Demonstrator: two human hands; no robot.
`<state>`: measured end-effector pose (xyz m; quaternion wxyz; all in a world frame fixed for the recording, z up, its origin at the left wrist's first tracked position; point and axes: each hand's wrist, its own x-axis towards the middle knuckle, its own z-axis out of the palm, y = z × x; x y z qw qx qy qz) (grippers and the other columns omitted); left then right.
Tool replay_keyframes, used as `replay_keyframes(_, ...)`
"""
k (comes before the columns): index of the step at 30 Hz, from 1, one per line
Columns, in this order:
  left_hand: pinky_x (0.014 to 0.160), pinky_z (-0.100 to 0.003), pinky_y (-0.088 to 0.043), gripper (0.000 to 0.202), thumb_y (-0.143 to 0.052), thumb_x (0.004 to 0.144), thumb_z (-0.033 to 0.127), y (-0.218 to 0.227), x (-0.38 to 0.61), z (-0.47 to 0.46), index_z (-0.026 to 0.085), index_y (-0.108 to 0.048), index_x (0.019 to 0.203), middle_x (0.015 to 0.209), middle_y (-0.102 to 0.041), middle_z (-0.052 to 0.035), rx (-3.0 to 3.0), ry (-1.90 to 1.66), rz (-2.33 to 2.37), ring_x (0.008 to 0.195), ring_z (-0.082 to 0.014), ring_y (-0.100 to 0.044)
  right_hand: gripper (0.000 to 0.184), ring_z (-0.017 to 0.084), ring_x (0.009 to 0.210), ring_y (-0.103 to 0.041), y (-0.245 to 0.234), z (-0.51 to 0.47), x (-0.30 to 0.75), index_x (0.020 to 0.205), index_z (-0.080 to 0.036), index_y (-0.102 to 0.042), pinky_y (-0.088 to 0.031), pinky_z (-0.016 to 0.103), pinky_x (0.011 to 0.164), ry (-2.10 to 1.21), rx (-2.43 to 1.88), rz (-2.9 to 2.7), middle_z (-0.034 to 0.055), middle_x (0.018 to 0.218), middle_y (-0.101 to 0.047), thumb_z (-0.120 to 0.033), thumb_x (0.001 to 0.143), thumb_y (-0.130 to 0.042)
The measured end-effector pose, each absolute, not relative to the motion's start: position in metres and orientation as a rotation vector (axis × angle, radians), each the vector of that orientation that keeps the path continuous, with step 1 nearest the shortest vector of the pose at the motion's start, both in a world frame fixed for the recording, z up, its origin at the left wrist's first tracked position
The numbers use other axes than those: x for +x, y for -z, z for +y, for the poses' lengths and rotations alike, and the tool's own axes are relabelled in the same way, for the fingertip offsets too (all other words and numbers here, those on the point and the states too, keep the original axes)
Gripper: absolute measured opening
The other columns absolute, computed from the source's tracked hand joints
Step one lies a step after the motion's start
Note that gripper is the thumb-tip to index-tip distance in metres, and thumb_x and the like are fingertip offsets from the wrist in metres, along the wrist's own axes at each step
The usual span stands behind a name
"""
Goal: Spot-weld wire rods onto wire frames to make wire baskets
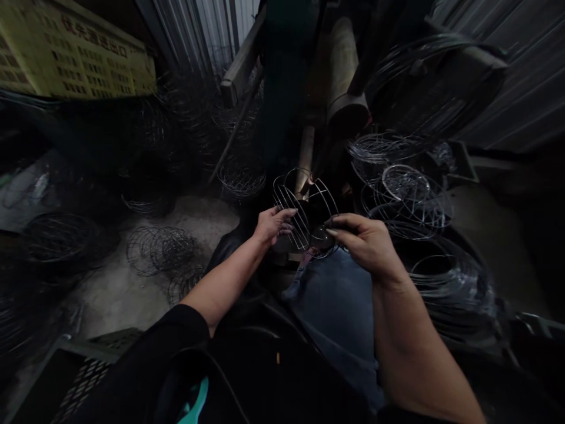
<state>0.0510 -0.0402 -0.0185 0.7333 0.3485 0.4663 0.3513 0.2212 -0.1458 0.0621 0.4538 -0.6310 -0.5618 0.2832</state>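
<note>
A round wire rack [301, 227] with parallel bars on its left part and a curved outer ring is held in front of me, above my lap. My left hand [274, 226] is at its left edge, fingers bent over the bars. At the right rim, my right hand [364, 238] pinches the ring between thumb and fingers. Just behind the rack, the tip of a brass-coloured rod [304, 171] on a dark machine meets the top of the ring. A dark rounded part [321, 235] shows through the rack's lower opening.
Wire rings and round racks [406, 188] are heaped at my right, above a large wire coil [454, 277]. More wire racks [161, 247] lie on the floor at left. A yellow crate [79, 53] stands upper left, a dark green crate [83, 368] lower left. A thick cylinder [344, 65] juts from the machine.
</note>
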Motion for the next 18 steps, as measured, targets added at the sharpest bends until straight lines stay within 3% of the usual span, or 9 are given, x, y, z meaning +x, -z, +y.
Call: replay_keyframes(18,0.046,-0.022,-0.044,0.039,-0.080,0.058,0.042,0.020,0.050,-0.037,0.015,-0.058,0.076,0.062,-0.056,0.0007,0.790,-0.794,1.095,0.046,-0.0108,-0.057,0.018,0.023,0.078,-0.067,-0.055,-0.141,0.222,0.075,-0.021,-0.073,-0.053,0.036,0.076,-0.621,-1.551,-1.391,0.0043,0.080,-0.073,-0.037,0.068,-0.068)
